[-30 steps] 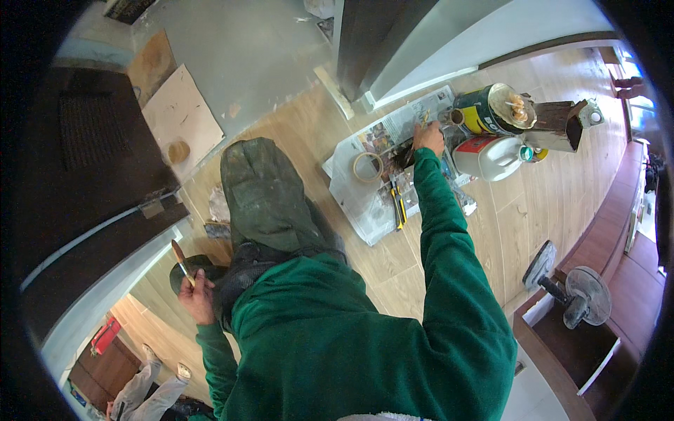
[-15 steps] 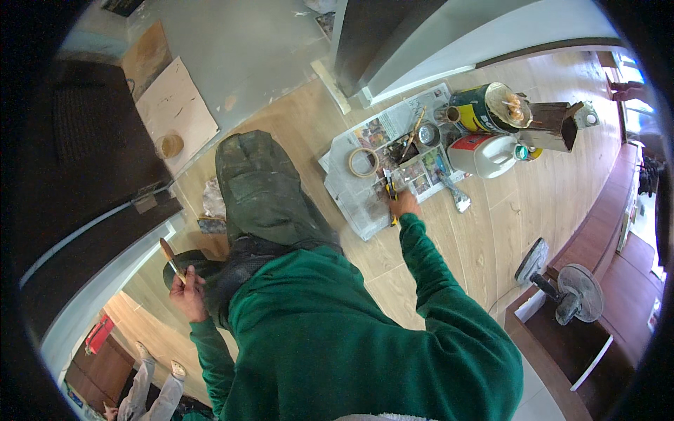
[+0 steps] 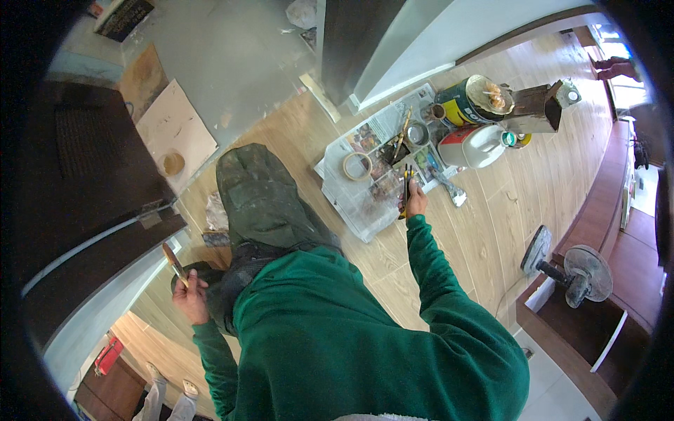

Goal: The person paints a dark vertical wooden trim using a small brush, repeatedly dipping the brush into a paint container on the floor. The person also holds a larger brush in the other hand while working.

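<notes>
My left hand (image 3: 191, 300), beside my knee, is closed around a paintbrush (image 3: 173, 261) with its brown end pointing up and away. Over the right edge of the newspaper (image 3: 340, 200), my right hand (image 3: 417, 201) grips a black and yellow tool (image 3: 406, 184) that looks like pliers, its two narrow tips pointing away from me. Close by on the paper are a roll of tape (image 3: 346, 167), a small round tin (image 3: 417, 135) and a thin brush (image 3: 404, 132). A paint-smeared flat tool (image 3: 456, 194) lies across the paper's edge.
A paint bucket (image 3: 458, 103), a white jug (image 3: 472, 149) and a brown box (image 3: 537, 109) stand beyond the newspaper. A fan (image 3: 588, 272) is at right. Stained cardboard (image 3: 184, 119) lies far left by a dark door (image 3: 91, 154). Another person's legs (image 3: 184, 405) show lower left.
My right hand has lifted the black and yellow tool off the newspaper and moved slightly right and away. My left hand still holds the paintbrush. The view has shifted slightly.
</notes>
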`<state>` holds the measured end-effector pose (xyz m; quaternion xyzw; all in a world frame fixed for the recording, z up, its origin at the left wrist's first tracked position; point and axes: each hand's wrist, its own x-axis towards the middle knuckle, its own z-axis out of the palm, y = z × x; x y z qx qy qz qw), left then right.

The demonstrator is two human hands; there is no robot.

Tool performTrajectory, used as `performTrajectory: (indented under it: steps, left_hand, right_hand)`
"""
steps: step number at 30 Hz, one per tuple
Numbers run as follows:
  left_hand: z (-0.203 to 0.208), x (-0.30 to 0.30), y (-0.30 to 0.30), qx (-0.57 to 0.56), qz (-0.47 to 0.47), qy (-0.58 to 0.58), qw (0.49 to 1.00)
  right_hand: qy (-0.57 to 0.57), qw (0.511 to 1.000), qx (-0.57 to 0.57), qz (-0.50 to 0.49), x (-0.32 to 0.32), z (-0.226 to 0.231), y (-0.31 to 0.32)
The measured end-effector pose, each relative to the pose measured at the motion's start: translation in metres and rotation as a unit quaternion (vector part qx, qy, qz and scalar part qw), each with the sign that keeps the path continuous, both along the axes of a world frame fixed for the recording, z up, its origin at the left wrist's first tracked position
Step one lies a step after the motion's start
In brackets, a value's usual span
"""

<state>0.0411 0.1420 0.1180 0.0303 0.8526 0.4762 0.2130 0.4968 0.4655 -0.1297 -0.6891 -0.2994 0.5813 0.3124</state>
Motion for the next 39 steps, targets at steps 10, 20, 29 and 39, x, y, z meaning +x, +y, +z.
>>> performTrajectory:
  steps: [10,20,29,39]
  left_hand:
    - [-0.009,0.004,-0.011,-0.001,0.010,-0.011,1.000]
    - [-0.017,0.004,-0.008,0.002,0.005,-0.022,1.000]
    - [-0.018,0.002,-0.011,-0.013,0.009,-0.016,1.000]
    - [-0.018,0.008,-0.010,-0.034,-0.005,0.004,0.999]
  right_hand:
    - [-0.001,0.999,0.038,-0.005,-0.012,0.050,0.074]
    - [0.224,0.975,-0.002,-0.010,-0.012,0.071,0.120]
    - [-0.008,0.999,0.041,-0.029,0.000,0.029,0.138]
    - [-0.023,0.999,0.016,-0.044,0.005,0.019,0.146]
